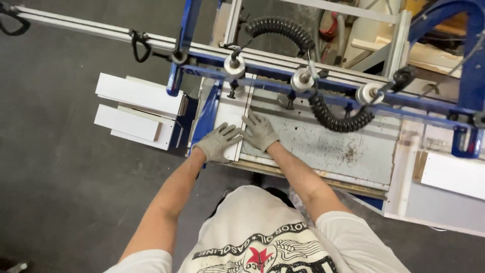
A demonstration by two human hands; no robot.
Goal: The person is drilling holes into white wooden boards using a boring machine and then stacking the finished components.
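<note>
Narrow white flat panel [230,124] lies lengthwise on the left end of the grey, scuffed metal bench [328,146], its far end under the blue steel clamp rail [303,83]. Surface clean, edges square. Left gloved hand [218,143]: grip flat and spread, palm pressing the panel's near end at the bench's left edge. Right gloved hand [259,131]: fingers splayed, flat on the bench, touching the panel's right long edge. 3 silver clamp cylinders [302,79] stand along the rail. Stacked white boards [139,108] sit left, apart. Bench right of the hands is bare; dark floor [60,192] lies open to the left
</note>
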